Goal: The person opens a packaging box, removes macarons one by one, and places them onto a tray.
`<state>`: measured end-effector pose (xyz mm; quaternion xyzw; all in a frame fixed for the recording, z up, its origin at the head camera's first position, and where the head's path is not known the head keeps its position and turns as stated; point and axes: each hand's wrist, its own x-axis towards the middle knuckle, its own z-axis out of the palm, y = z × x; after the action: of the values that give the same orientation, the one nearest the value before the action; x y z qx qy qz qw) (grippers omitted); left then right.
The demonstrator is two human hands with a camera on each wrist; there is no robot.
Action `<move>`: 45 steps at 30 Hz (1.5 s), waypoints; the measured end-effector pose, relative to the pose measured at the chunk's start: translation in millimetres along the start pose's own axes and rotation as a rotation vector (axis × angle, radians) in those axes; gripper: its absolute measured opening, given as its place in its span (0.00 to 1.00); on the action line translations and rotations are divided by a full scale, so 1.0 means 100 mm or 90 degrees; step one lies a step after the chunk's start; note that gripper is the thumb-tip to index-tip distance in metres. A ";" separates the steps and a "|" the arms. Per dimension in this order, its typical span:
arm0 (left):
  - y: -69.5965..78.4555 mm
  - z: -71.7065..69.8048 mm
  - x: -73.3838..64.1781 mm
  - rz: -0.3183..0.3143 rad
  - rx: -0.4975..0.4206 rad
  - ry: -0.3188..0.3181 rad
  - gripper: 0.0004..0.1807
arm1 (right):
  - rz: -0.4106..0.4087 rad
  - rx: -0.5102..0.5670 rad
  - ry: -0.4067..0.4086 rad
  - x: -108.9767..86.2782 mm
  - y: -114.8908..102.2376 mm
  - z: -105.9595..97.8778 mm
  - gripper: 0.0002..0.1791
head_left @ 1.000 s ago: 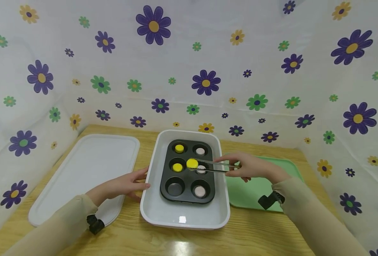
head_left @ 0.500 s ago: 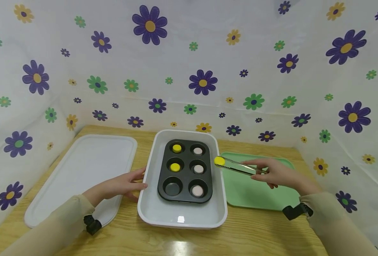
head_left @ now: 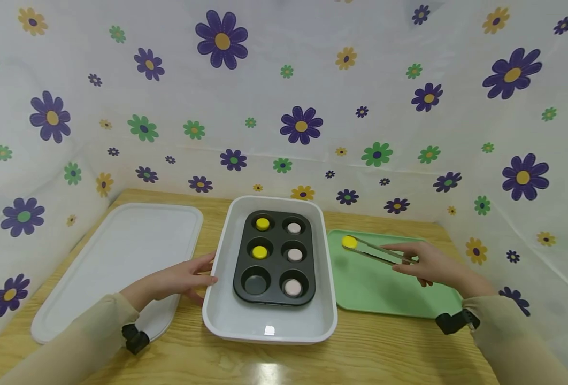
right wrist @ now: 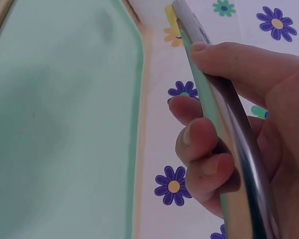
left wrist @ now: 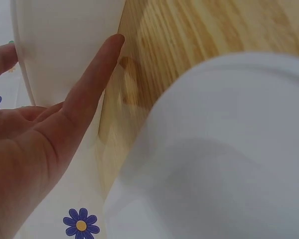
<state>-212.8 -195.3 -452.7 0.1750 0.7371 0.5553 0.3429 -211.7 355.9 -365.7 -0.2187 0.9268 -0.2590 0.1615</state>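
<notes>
My right hand point(head_left: 430, 263) grips a pair of metal tongs point(head_left: 373, 251), thumb on one arm and fingers curled round the other. Pinched in the tips is a small yellow disc point(head_left: 349, 243), over the far left part of a green tray point(head_left: 375, 291). The right wrist view shows the tongs point(right wrist: 229, 114) close up. My left hand point(head_left: 178, 280) rests against the left side of a white basin point(head_left: 245, 323), its fingers fairly straight along the wall in the left wrist view. Inside the basin lies a dark muffin tin point(head_left: 275, 256).
The tin's left cups hold two yellow discs point(head_left: 262, 224), with the nearest left cup point(head_left: 255, 280) bare. Pale pink discs point(head_left: 292, 287) sit in the right cups. A white tray point(head_left: 135, 240) lies to the left. A flowered cloth point(head_left: 265, 96) stands behind the wooden table point(head_left: 245, 363).
My right hand has carried the yellow disc in the tongs rightward, from above the muffin tin across the basin's rim to over the green tray. The left hand stays at the basin.
</notes>
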 end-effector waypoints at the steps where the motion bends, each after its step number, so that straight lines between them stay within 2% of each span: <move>1: 0.00 0.00 0.00 -0.001 0.000 0.001 0.44 | 0.002 -0.005 0.000 0.01 0.01 0.00 0.29; 15: 0.01 0.01 0.00 0.012 -0.014 0.006 0.43 | 0.057 -0.026 -0.003 0.14 0.18 0.06 0.28; 23: 0.00 -0.01 0.02 0.005 -0.001 0.018 0.43 | 0.060 -0.046 0.009 0.23 0.25 0.13 0.28; 31: 0.01 -0.02 0.01 0.005 -0.009 0.012 0.43 | 0.060 -0.005 0.020 0.26 0.34 0.18 0.28; 37: 0.02 -0.02 0.00 0.009 -0.009 0.009 0.43 | 0.088 0.041 0.014 0.27 0.40 0.19 0.29; 45: 0.03 -0.01 -0.01 0.003 -0.008 0.010 0.43 | 0.109 0.053 0.010 0.28 0.45 0.19 0.30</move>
<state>-213.2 -195.1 -449.4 0.1704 0.7357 0.5624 0.3368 -242.3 369.7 -411.2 -0.1295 0.9317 -0.2844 0.1849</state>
